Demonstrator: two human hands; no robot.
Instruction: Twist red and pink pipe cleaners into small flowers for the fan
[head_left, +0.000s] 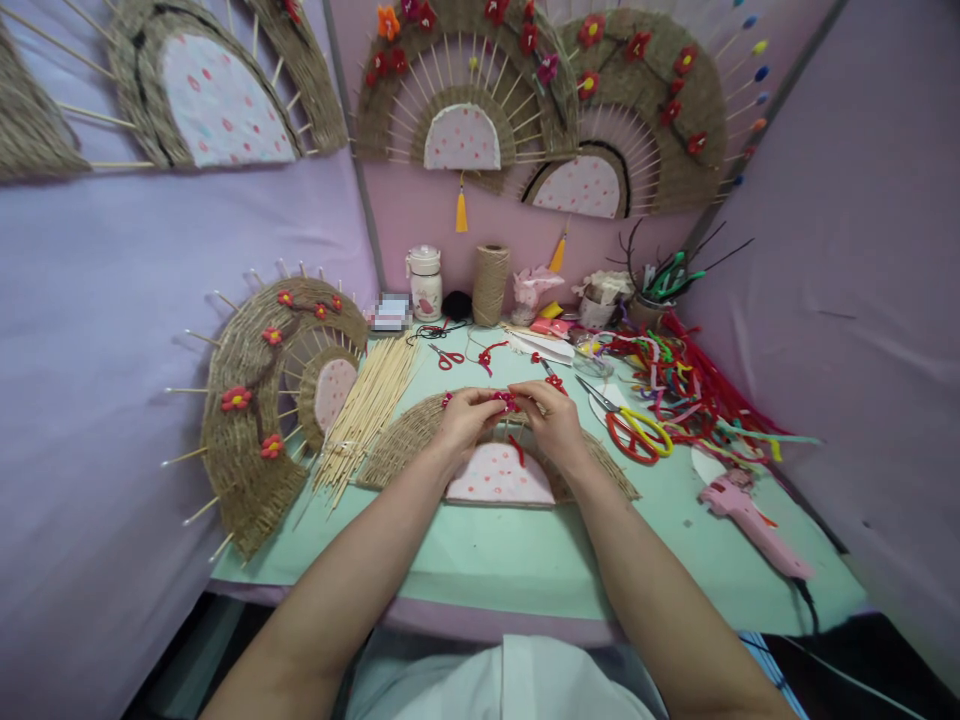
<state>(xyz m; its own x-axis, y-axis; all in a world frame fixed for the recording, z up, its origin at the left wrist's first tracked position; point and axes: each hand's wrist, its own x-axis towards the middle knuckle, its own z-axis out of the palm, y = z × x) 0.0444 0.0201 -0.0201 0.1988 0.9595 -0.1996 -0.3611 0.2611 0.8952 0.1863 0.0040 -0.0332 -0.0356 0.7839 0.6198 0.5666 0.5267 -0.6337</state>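
Observation:
My left hand and my right hand meet over a half-round woven jute fan that lies flat on the green table. Both hands pinch a red pipe cleaner between their fingertips, bent into a small flower shape. A loose red end hangs down over the fan's pink dotted centre. Another small red flower sits on the fan's left rim, just beside my left fingers.
A bundle of bamboo sticks lies left of the fan, beside a finished fan with red flowers. Red-and-yellow scissors, a heap of coloured pipe cleaners and a pink glue gun lie right. A twine spool stands behind.

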